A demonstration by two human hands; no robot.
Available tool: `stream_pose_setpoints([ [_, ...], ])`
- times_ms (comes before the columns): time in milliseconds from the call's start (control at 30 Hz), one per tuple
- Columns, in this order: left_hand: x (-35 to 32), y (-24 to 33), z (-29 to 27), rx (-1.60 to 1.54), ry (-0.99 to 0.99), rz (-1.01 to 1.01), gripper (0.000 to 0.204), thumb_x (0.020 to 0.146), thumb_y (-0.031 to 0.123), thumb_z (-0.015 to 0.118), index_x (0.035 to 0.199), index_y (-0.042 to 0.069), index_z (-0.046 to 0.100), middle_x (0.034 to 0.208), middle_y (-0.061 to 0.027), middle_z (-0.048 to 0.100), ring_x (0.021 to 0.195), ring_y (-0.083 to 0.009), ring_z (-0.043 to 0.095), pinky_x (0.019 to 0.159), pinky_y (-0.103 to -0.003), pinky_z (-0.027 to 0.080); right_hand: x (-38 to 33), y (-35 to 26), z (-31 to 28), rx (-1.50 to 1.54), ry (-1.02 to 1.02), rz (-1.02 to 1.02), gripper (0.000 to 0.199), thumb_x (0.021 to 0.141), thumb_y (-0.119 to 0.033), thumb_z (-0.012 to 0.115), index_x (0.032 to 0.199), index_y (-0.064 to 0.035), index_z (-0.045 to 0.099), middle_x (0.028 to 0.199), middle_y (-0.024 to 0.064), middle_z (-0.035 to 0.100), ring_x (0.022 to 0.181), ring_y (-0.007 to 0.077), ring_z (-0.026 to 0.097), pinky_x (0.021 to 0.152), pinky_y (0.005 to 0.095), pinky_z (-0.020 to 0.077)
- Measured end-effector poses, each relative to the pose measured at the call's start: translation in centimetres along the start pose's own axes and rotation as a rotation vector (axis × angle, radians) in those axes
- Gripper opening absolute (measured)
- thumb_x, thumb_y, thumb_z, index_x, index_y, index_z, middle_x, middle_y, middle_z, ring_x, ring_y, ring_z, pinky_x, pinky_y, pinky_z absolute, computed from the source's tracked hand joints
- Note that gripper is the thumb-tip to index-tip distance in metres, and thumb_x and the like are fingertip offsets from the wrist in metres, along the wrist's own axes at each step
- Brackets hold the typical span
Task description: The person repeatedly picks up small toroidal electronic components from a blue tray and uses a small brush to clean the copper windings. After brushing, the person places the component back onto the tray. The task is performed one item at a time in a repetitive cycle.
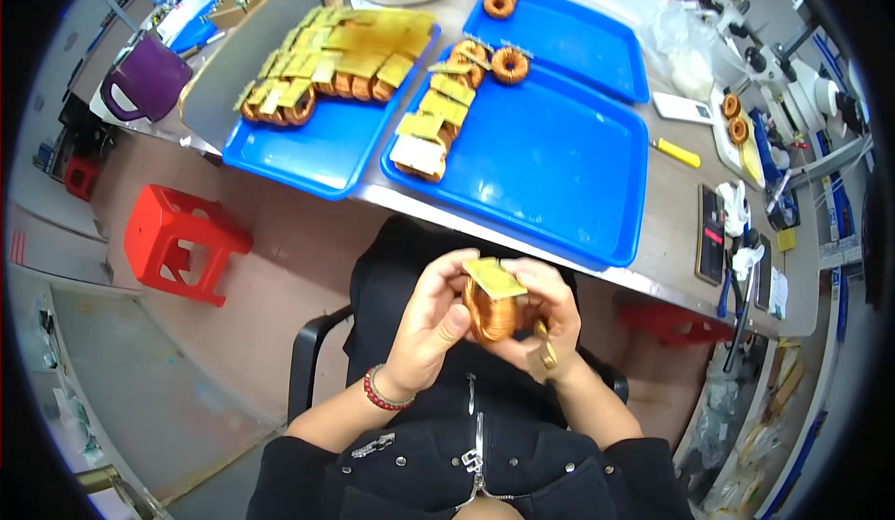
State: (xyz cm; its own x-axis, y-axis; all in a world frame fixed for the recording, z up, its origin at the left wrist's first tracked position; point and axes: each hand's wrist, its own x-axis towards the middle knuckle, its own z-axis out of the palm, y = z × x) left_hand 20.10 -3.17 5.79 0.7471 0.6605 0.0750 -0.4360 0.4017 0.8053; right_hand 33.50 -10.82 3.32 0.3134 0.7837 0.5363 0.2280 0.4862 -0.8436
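Observation:
Above my lap I hold a copper-wound ring coil with a flat yellow board on its top. My left hand is closed around the coil's left side, its thumb on the windings. From the other side my right hand grips it, fingertips near the board's edge. A narrow yellow-gold object shows against the right palm; its kind I cannot make out. The fingers partly hide the coil's sides.
In front stands a blue tray with a row of coils, several topped by yellow boards. Another blue tray at left is packed with boarded coils; a third tray lies behind. A yellow-handled knife, phone and red stool are nearby.

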Motion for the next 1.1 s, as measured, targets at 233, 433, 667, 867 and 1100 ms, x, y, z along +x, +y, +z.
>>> stream_pose_setpoints([
  [233,-0.8,0.7,-0.5,-0.151,0.015,-0.171,0.079,0.080,0.020,0.066,0.139,0.011,0.016,0.125,-0.0175,0.044,0.106,-0.0296,0.053,0.088,-0.039,0.047,0.6,-2.2,-0.5,-0.197,0.039,0.150,0.066,0.055,-0.019,0.085,0.109,-0.0054,0.050,0.115,0.0121,0.049,0.059,0.0100,0.045,0.057,0.0231,0.0418],
  [433,-1.9,-0.1,-1.5,-0.515,-0.106,-0.266,0.075,0.085,0.029,0.059,0.143,0.017,0.013,0.132,-0.0203,0.037,0.112,-0.0327,0.049,0.088,-0.038,0.045,0.2,-4.6,-1.4,-0.752,0.015,-0.243,0.015,0.071,-0.011,0.070,0.075,-0.0049,0.056,0.075,0.0099,0.059,0.059,0.0182,0.056,0.049,0.0266,0.0434],
  [667,-2.4,0.1,-2.1,-0.600,-0.133,-0.174,0.077,0.083,0.035,0.060,0.142,0.018,0.014,0.133,-0.0231,0.034,0.114,-0.0367,0.047,0.088,-0.038,0.046,1.2,-5.5,-2.0,-0.741,0.022,-0.382,0.019,0.063,0.000,0.072,0.075,-0.0109,0.061,0.079,0.0093,0.061,0.060,0.0206,0.060,0.050,0.0280,0.0478],
  [867,-2.1,0.6,-2.6,-0.582,-0.160,-0.087,0.079,0.082,0.035,0.061,0.142,0.017,0.015,0.131,-0.0245,0.036,0.111,-0.0382,0.049,0.083,-0.037,0.048,1.1,-5.5,-3.7,-0.929,0.207,-0.191,0.023,0.062,0.004,0.073,0.080,-0.0053,0.061,0.095,0.0146,0.053,0.060,0.0184,0.053,0.050,0.0265,0.0443],
  [1100,-2.1,0.7,-2.6,-0.380,-0.064,-0.063,0.081,0.082,0.041,0.060,0.143,0.018,0.012,0.130,-0.0243,0.038,0.111,-0.0364,0.049,0.083,-0.037,0.046,0.6,-7.8,-1.4,-0.326,-0.341,0.224,0.017,0.063,-0.004,0.075,0.073,-0.0033,0.061,0.088,0.0098,0.059,0.048,0.0126,0.053,0.042,0.0232,0.0406],
])
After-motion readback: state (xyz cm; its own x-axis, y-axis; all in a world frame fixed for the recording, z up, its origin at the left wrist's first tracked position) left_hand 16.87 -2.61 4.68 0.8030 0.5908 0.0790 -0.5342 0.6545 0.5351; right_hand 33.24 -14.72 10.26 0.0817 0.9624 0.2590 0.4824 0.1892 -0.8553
